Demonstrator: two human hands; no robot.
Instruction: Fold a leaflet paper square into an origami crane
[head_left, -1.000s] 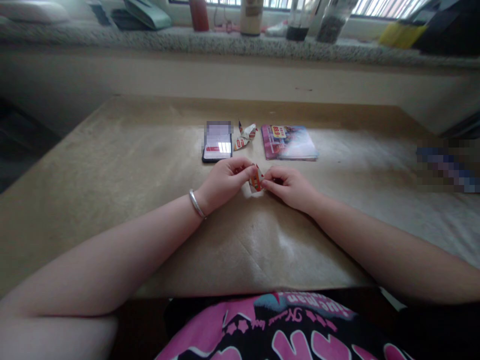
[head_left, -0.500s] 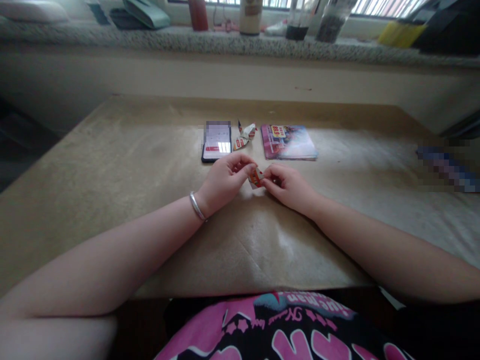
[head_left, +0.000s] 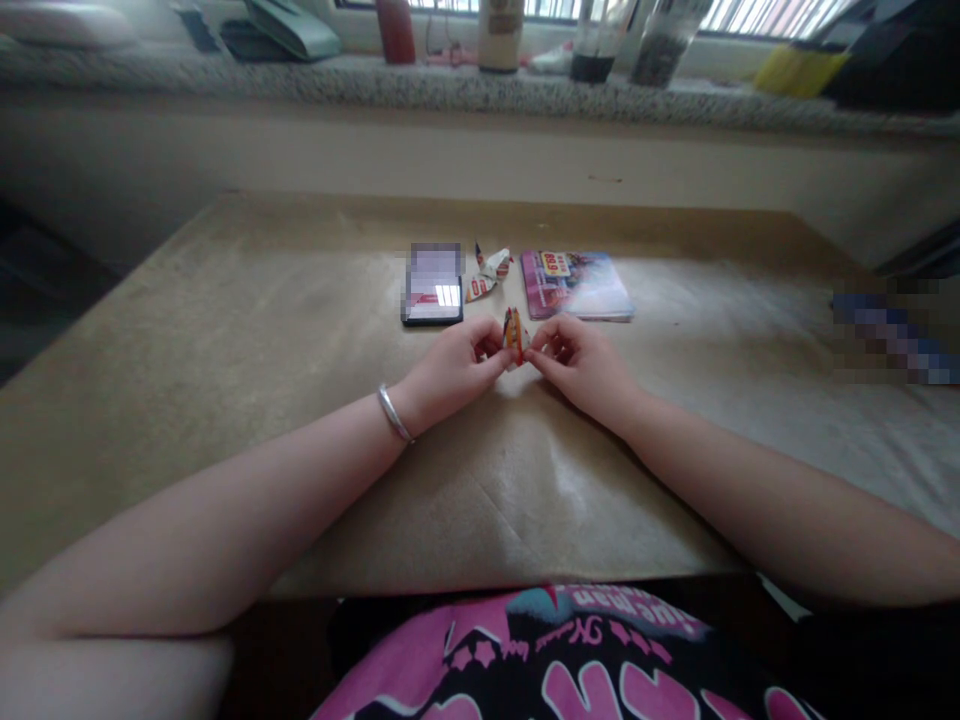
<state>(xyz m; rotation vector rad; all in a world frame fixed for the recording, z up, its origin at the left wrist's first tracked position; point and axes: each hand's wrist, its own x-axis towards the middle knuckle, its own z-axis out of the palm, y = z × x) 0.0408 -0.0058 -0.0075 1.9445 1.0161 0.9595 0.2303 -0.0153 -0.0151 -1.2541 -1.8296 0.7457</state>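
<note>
Head view, hands [head_left: 454,360] pinched nearly closed, holding folded paper [head_left: 513,332]

A slim silver bangle [head_left: 395,413] circles the left wrist [head_left: 410,405]; the black graphic top [head_left: 519,678] bears large white-edged pink letters [head_left: 661,692], smaller pink script [head_left: 586,630], pink stars [head_left: 484,655] and a blue-grey patch [head_left: 532,604].

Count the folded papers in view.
2. One folded paper is pinched between the left hand and right hand; the other folded paper lies on the table between the phone and the printed pile. The hands could hide more.
</note>
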